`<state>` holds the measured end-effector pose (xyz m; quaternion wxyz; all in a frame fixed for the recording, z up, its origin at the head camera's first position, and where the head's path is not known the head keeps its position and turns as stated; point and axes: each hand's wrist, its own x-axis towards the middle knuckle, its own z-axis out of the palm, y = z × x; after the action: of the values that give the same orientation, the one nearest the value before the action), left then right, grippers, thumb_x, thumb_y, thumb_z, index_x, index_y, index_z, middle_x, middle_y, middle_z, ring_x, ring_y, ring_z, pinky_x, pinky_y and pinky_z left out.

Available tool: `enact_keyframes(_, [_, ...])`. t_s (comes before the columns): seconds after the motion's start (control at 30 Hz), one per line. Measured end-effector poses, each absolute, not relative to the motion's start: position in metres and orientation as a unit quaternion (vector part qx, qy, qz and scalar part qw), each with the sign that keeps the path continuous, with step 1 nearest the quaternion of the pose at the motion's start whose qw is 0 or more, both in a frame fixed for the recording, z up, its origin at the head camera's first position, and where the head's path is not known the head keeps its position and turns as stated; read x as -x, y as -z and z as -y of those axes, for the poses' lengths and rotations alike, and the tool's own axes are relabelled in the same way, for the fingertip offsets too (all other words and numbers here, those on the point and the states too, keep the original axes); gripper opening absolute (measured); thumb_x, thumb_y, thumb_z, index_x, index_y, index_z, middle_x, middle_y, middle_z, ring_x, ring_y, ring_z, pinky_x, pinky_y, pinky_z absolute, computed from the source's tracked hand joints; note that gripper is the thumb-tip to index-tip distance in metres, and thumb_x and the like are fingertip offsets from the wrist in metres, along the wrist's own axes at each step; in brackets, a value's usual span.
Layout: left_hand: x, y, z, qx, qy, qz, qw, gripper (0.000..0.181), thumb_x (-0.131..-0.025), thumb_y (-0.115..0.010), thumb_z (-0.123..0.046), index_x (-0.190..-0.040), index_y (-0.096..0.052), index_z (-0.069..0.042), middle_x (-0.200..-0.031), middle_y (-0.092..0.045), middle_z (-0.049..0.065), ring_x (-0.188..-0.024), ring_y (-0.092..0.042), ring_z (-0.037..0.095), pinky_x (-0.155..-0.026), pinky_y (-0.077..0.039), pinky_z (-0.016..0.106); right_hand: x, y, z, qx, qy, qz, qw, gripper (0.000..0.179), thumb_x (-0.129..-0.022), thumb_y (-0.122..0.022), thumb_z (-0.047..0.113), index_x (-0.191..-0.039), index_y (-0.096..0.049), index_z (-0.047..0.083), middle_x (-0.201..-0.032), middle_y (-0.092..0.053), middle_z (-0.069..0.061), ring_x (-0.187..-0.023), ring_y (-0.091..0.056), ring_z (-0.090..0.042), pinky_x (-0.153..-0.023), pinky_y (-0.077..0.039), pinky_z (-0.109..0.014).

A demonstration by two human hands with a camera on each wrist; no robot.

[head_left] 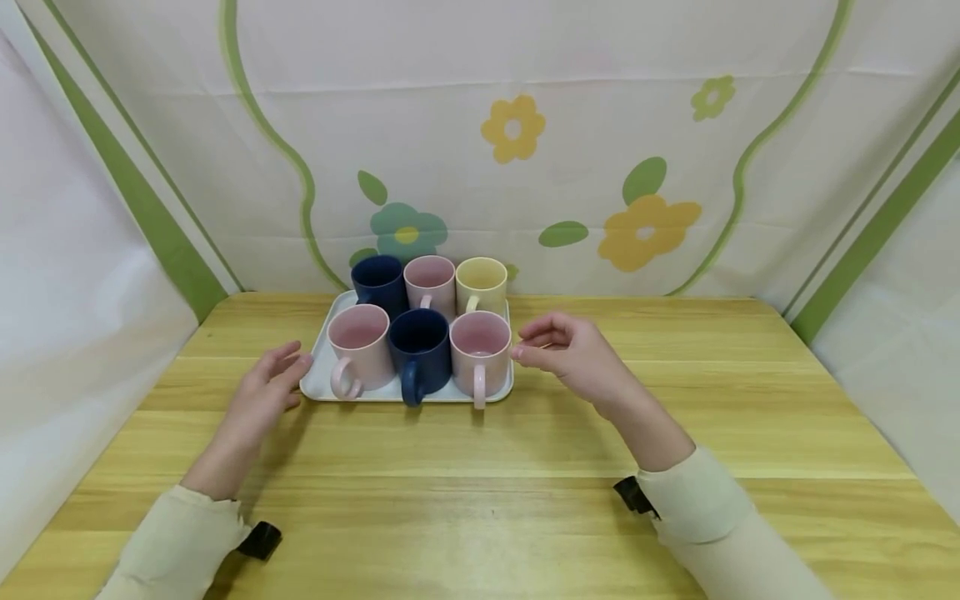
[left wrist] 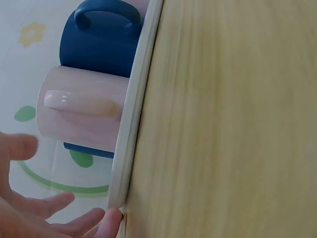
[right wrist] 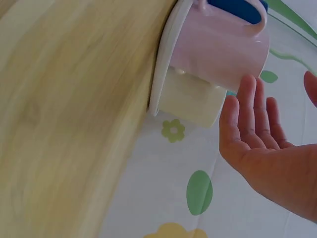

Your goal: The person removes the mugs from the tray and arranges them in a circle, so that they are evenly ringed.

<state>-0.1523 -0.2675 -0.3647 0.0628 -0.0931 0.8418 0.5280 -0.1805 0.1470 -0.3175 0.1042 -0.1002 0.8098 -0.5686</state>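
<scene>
A white tray [head_left: 321, 372] on the table carries several mugs in two rows. In front stand a pale pink mug [head_left: 367, 354], a navy mug [head_left: 422, 354] and a deeper pink mug [head_left: 481, 358]. Behind them are another navy mug [head_left: 380, 283], a pink mug [head_left: 432, 279] and a yellow mug [head_left: 483, 279]. My left hand [head_left: 262, 390], fingers loosely spread, has its fingertips right at the tray's left end. Beside the deeper pink mug, my right hand [head_left: 573, 354] holds nothing; its relaxed fingers [right wrist: 247, 106] reach close to that mug's side.
The wooden table [head_left: 480, 500] extends in front of the tray and to both sides. A white cloth [head_left: 585, 150] printed with flowers hangs at the table's back edge. Dark straps [head_left: 260, 540] show at both cuffs.
</scene>
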Motion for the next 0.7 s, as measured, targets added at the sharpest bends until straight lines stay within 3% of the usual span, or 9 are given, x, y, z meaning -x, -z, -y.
enact_keyframes(0.17, [0.153, 0.373, 0.276, 0.074, -0.539, -0.835, 0.082, 0.087, -0.108, -0.060, -0.044, -0.171, -0.013, -0.007, -0.173, -0.027, 0.027, -0.149, -0.041, 0.038, -0.088, -0.049, 0.010, 0.180, 0.320, -0.139, 0.082, 0.597, -0.784, 0.151, 0.034, -0.096, -0.078, 0.022, -0.121, -0.068, 0.000, -0.103, -0.075, -0.004, -0.100, -0.074, -0.023, -0.095, -0.058, -0.042])
enact_keyframes(0.33, [0.155, 0.383, 0.284, 0.042, -0.539, -0.837, 0.085, 0.094, -0.099, -0.076, -0.023, -0.170, -0.018, -0.003, -0.170, -0.033, 0.026, -0.151, -0.040, 0.041, -0.088, -0.044, 0.007, 0.178, 0.325, -0.133, 0.058, 0.625, -0.755, 0.189, 0.025, -0.097, -0.077, 0.018, -0.111, -0.072, -0.003, -0.103, -0.079, -0.012, -0.097, -0.077, -0.025, -0.101, -0.059, -0.052])
enact_keyframes(0.5, [0.157, 0.386, 0.284, 0.033, -0.525, -0.847, 0.078, 0.095, -0.094, -0.082, -0.018, -0.168, -0.025, -0.002, -0.168, -0.039, 0.025, -0.150, -0.043, 0.042, -0.088, -0.041, 0.005, 0.176, 0.329, -0.129, 0.050, 0.641, -0.733, 0.220, 0.030, -0.098, -0.075, 0.016, -0.115, -0.073, -0.010, -0.106, -0.080, -0.018, -0.099, -0.079, -0.028, -0.104, -0.057, -0.054])
enact_keyframes(0.7, [0.157, 0.388, 0.283, 0.042, -0.513, -0.854, 0.075, 0.090, -0.094, -0.081, -0.016, -0.166, -0.029, -0.001, -0.164, -0.044, 0.027, -0.148, -0.046, 0.041, -0.087, -0.043, 0.005, 0.171, 0.335, -0.120, 0.059, 0.649, -0.718, 0.245, 0.032, -0.099, -0.073, 0.013, -0.119, -0.074, -0.011, -0.105, -0.082, -0.014, -0.103, -0.079, -0.029, -0.106, -0.056, -0.053])
